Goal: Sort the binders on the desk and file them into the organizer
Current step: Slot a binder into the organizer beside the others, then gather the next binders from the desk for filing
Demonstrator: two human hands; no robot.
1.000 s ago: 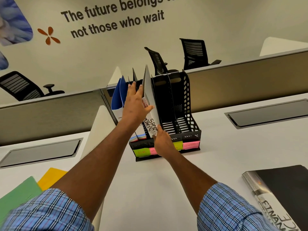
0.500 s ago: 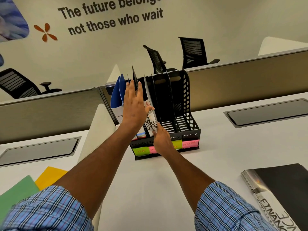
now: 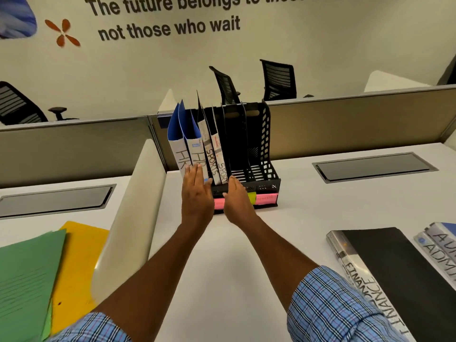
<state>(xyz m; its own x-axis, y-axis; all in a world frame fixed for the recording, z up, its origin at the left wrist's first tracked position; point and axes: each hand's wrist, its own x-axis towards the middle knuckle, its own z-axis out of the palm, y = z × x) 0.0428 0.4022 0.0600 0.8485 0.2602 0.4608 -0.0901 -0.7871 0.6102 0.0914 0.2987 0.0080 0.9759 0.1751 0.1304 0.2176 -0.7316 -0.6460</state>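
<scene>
The right hand (image 3: 238, 202) covers part of the row of sticky labels on the front lip of the black perforated plastic organizer (image 3: 265, 134). A yellow label (image 3: 252, 197) shows only as a sliver, and the writing on the pink label (image 3: 266, 199) beside it is too blurred to read. The left hand (image 3: 197, 193) hides the organizer's left front corner. At the right edge two pale binders marked ADMIN (image 3: 438, 253) are cut off. A black binder with a clear spine reading FINANCE (image 3: 394, 280) runs under the checked sleeve (image 3: 333, 309).

Four binders stand in the organizer's left slots, at the back of the white bench (image 3: 222, 267). Two blue-and-white binders marked HR (image 3: 190, 149) lean left. Beside them stand two white-spined binders marked SPORTS (image 3: 216, 164), the second with its last letter out of sight.

Neither hand holds anything. The left grip is wide, fingers straight and together, tips on the lower HR spines. The right grip is wide too, just before the organizer's front; whether it touches I cannot tell.
</scene>
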